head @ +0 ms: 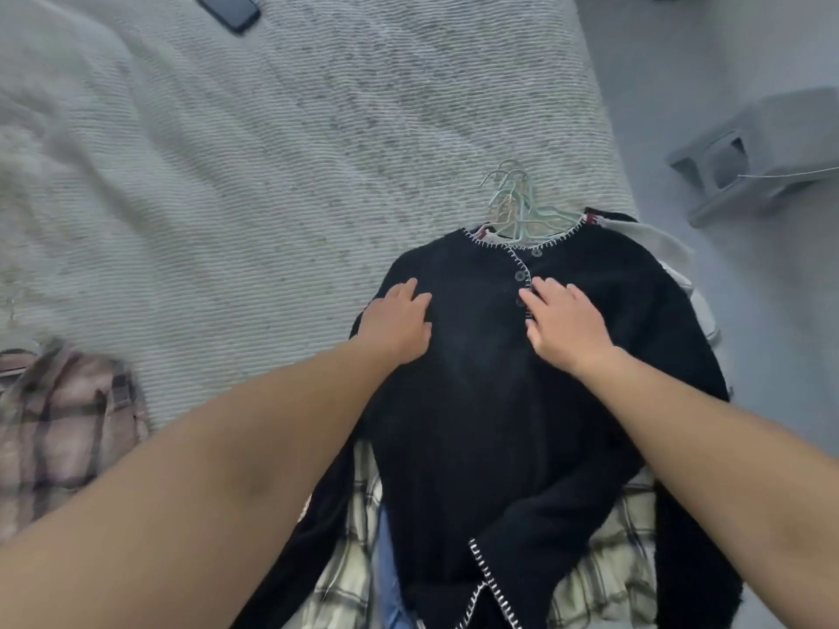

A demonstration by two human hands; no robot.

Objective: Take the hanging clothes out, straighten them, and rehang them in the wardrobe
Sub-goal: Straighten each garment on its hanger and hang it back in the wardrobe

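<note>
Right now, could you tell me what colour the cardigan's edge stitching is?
White stitching on the black cardigan, seen from the head view.

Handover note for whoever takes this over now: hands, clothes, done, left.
Left hand and right hand: both flat on the black cardigan, no grip.
Cardigan tops a pile of hangered clothes on the bed; hanger hooks bunched at its collar.
Pink plaid shirt lies apart, left.
Done: clothes out of the wardrobe.
Left: finish smoothing, rehang everything.
</note>
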